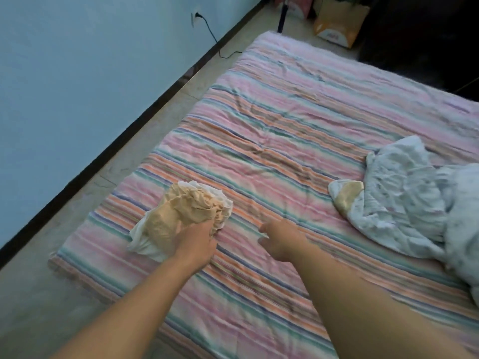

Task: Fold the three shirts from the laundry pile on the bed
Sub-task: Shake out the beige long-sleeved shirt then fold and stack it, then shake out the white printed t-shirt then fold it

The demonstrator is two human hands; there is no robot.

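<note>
On the striped bed (285,125), the left hand (197,242) grips a bunched tan-and-white shirt (181,211); right of that shirt, the right hand (280,239) hovers half-curled, holding nothing, with the laundry pile (404,198) farther right.

A bedroom in a home, plainly. Low mattress under a striped quilt (285,120) in pink, orange and green, laid straight on a pale tiled floor (39,307). Light blue wall (77,73) with a dark skirting board, a wall socket (194,18) with a black cord plugged in. Crumpled laundry (404,198) on the bedding (pale, rumpled). Cardboard boxes (339,24) stacked in the far corner.
</note>
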